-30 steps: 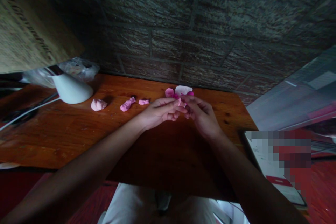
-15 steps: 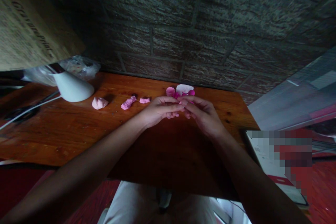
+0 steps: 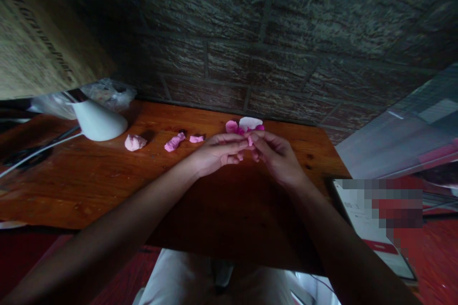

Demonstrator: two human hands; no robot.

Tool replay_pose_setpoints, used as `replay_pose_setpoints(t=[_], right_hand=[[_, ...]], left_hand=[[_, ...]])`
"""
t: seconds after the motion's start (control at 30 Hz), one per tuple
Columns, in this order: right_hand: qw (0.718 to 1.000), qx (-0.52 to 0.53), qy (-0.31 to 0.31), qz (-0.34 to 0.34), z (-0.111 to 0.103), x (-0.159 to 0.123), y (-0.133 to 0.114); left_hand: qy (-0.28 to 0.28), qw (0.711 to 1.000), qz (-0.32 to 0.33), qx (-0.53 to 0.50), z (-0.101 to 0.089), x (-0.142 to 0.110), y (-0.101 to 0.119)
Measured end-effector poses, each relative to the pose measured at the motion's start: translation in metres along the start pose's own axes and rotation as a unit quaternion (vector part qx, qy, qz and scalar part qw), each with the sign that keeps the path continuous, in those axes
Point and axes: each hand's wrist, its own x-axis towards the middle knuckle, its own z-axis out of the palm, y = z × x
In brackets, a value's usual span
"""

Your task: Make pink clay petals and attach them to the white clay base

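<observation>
A small piece of pink modelling clay (image 3: 250, 141) sits between the fingertips of both hands, above the wooden table. My right hand (image 3: 281, 157) pinches it between thumb and finger. My left hand (image 3: 214, 156) meets it from the other side, its fingers closed around the clay's edge. Just behind the fingers lie a round pink clay piece (image 3: 232, 127), a flat whitish piece (image 3: 251, 122) and bright magenta bits (image 3: 260, 127), partly hidden by my hands. Left of them are a small pink strip (image 3: 196, 138), a longer pink lump (image 3: 175, 142) and a pale pink lump (image 3: 135, 142).
A white lamp base (image 3: 98, 121) with a printed paper shade (image 3: 43, 43) stands at the left, a cable running from it. Behind it lies a clear plastic bag (image 3: 114, 93). A stone-patterned wall (image 3: 229, 57) borders the wooden table (image 3: 89, 176). A tablet-like screen (image 3: 358, 214) is at the right.
The clay between my fingertips shows more plainly now, as the right thumb and finger have shifted slightly. Both hands stay in nearly the same place; the view has moved a little.
</observation>
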Motion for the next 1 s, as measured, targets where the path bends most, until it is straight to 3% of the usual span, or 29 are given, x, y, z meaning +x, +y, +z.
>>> replay_pose_setpoints(t=[0.23, 0.43, 0.77, 1.0], right_hand=[[1.000, -0.019, -0.010, 0.004, 0.0020, -0.0008, 0.0005], [0.999, 0.019, -0.043, 0.011, 0.0004, -0.0013, -0.0006], [0.995, 0.087, -0.046, 0.033, -0.0010, -0.0003, 0.0017], [0.996, 0.069, -0.057, 0.023, -0.0055, -0.0009, 0.0031]], left_hand=[[0.009, 1.000, -0.019, 0.006, 0.0010, 0.0007, -0.0014], [-0.008, 0.999, -0.029, -0.014, 0.0008, -0.0006, 0.0010], [-0.032, 0.999, -0.029, -0.026, 0.0008, -0.0014, 0.0013], [-0.044, 0.997, -0.057, -0.031, -0.0006, -0.0026, 0.0019]])
